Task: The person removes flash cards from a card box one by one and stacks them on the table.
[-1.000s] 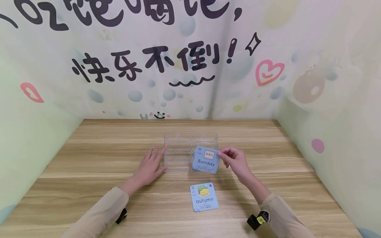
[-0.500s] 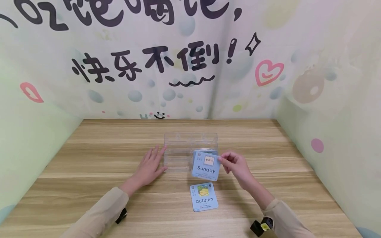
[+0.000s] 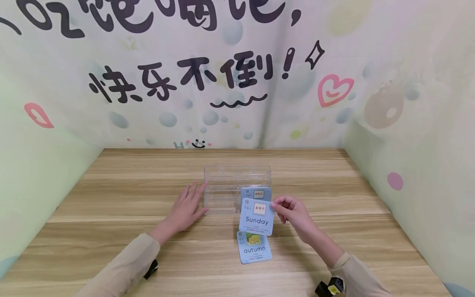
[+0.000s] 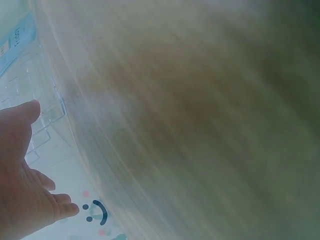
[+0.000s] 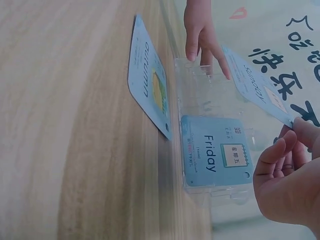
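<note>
My right hand (image 3: pixel 295 216) pinches the blue "Sunday" card (image 3: pixel 257 222) by its upper right corner, between thumb and fingers. In the head view that card overlaps the top of the "autumn" card (image 3: pixel 255 249), which lies on the table. Behind it, a "Friday" card (image 5: pixel 216 151) stands in the lower right compartment of the clear plastic rack (image 3: pixel 221 189). With fingers spread, my left hand (image 3: pixel 187 208) rests at the rack's left side, its fingertips and thumb at the edge. The rack's left compartments hold no cards.
The wood-grain table (image 3: pixel 122 185) stretches out on both sides of the rack. At its back edge hangs a printed cloth backdrop (image 3: pixel 156 132) with black writing, and similar cloth panels flank the table. Black wrist cameras (image 3: pixel 328 288) sit on the sleeves.
My right hand has drawn the "Sunday" card down and toward me, away from the rack, uncovering the top of the "Friday" card. The left hand has stayed in place.
</note>
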`<state>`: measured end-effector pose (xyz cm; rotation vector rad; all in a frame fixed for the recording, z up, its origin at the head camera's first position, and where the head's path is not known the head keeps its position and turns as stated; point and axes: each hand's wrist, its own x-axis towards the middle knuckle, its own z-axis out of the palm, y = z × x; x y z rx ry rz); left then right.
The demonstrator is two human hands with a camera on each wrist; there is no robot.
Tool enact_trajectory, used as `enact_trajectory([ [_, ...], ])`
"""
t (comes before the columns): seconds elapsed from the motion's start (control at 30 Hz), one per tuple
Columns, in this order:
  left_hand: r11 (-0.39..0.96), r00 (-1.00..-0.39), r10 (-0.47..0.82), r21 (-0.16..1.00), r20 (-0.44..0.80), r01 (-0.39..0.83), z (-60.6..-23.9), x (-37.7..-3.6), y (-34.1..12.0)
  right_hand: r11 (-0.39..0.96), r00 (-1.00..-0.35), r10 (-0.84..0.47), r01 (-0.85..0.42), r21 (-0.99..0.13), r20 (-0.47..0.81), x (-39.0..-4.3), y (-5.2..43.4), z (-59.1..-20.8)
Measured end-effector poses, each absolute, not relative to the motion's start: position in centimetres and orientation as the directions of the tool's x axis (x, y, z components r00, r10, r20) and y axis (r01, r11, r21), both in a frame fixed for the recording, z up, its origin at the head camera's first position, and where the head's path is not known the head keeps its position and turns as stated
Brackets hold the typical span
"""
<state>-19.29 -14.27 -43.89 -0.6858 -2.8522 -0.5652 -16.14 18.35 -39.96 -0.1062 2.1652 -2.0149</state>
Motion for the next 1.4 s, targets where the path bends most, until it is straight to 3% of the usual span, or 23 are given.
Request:
enact_trajectory([
  [0.83,0.826,-0.884,0.405,0.323,0.232,0.463,-44.1,-19.4,-14.4,0.091,-0.948,-0.241,0.192,-0.977,-0.208,-15.0,18.2,-42.2],
  [1.4,0.828,-0.887,0.407,0.322,0.218,0.459,-43.9,-19.3,-14.3,0.169,-0.917,-0.254,0.272,-0.947,-0.308,-14.6,18.1,-43.5],
])
